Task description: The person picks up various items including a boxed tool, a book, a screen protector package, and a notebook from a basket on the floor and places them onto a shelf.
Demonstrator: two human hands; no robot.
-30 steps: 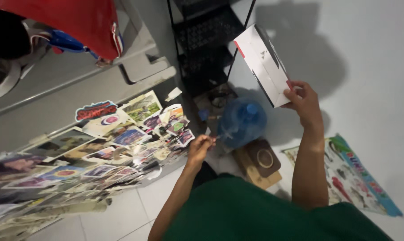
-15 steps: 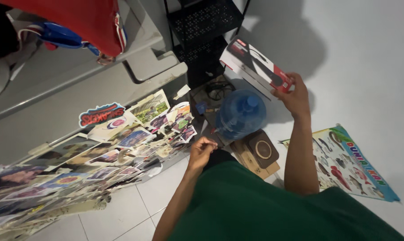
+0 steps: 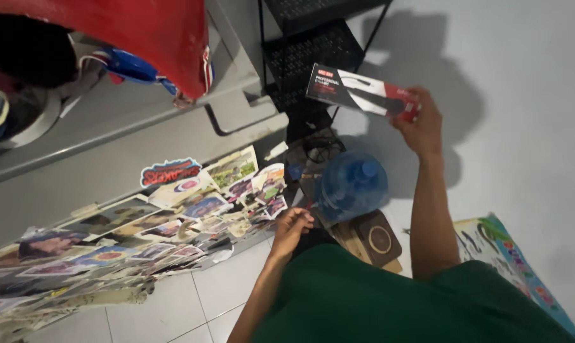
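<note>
One box [image 3: 362, 93] in right hand [image 3: 419, 124], well above left hand [image 3: 291, 227].

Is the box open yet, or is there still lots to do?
Not open that I can see. The right hand holds the long red, black and white box up, flaps apparently closed. The left hand pinches something small and thin, too blurred to name, near the blue water jug. Nothing has come out of the box, so opening it looks left.

Blue water jug [image 3: 353, 184] beside black wire shelf [image 3: 313, 51], sticker-covered grey fridge door [image 3: 109, 184], colourful poster [image 3: 516, 267]
</note>
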